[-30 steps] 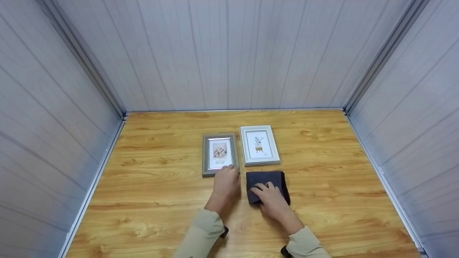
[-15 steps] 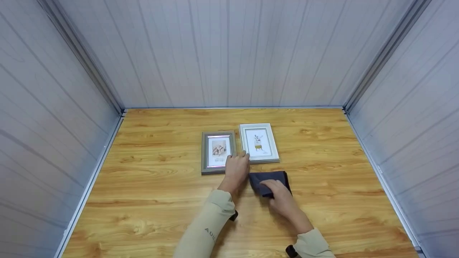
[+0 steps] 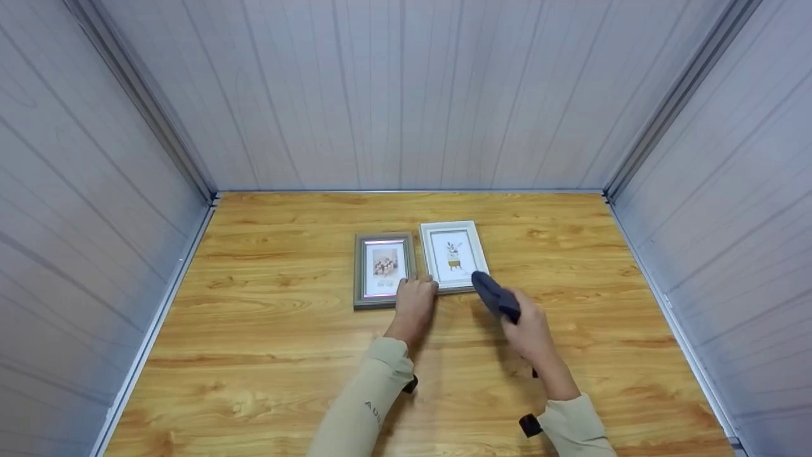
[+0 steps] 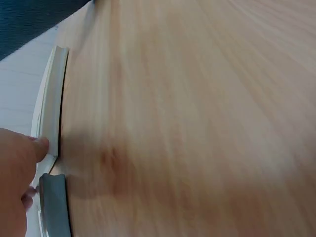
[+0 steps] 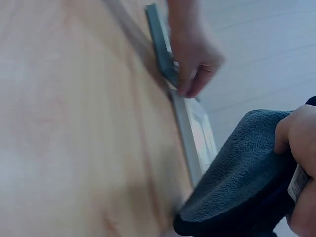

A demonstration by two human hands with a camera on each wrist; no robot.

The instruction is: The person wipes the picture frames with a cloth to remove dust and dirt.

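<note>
A white picture frame (image 3: 444,289) with a plant print lies flat on the wooden table. Just left of it, slightly nearer me, lies a grey picture frame (image 3: 360,273) with a photo-like print. My left hand (image 3: 415,304) grips the near left corner of the white frame; in the left wrist view its thumb (image 4: 41,148) touches that frame's side edge. My right hand (image 3: 530,327) holds a folded dark blue-grey cloth (image 3: 495,295) off the table, its far end over the white frame's near right corner. Fuzzy fabric and a small label (image 5: 297,182) show in the right wrist view.
The wood-grain table (image 3: 266,343) is bounded by a pale panel wall (image 3: 406,95) at the back and by side walls (image 3: 82,209) left and right. Both frames lie near the table's middle.
The right hand has lifted the cloth off the table and brought it forward to the white frame. My left hand has shifted right from the grey frame to the white frame's corner.
</note>
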